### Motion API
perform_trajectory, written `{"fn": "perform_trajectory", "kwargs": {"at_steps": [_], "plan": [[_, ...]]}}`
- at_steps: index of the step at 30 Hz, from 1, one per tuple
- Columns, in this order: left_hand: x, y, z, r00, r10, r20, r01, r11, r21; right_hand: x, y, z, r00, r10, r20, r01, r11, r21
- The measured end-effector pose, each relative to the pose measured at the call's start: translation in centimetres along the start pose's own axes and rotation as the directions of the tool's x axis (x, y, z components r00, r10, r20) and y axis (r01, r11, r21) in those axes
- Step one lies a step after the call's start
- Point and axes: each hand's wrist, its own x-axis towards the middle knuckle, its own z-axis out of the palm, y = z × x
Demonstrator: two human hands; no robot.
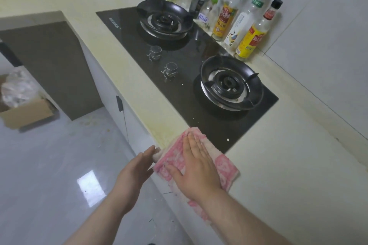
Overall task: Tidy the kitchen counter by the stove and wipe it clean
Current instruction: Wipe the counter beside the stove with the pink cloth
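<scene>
A pink and white cloth (pixel 223 167) lies on the front edge of the cream counter (pixel 278 165), at the near corner of the black glass stove (pixel 185 61). My right hand (pixel 196 167) presses flat on the cloth, fingers spread. My left hand (pixel 137 169) is cupped just off the counter's edge, beside the cloth's left corner, fingers together and touching that corner. The counter strip ahead of the cloth shows yellowish stains. A few white crumbs (pixel 228 140) lie on the stove glass.
Two burners (pixel 231 83) (pixel 164 19) with black pan rings and two knobs (pixel 171 68) sit on the stove. Several bottles (pixel 250 40) line the back wall. A cardboard box (pixel 23 113) with plastic bags stands on the floor at left.
</scene>
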Motion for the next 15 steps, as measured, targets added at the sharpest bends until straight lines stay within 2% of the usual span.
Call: {"fn": "perform_trajectory", "kwargs": {"at_steps": [7,15], "plan": [[2.0,1.8,-1.5,0.995,0.068,-0.07,-0.07,0.997,-0.021,1.6,-0.7,-0.3,0.999,-0.035,-0.005,0.035,0.999,0.0],[3.3,2.1,-2.3,0.999,0.036,-0.025,-0.039,0.992,-0.12,4.4,-1.8,-0.6,0.994,-0.107,-0.027,0.107,0.994,0.002]]}}
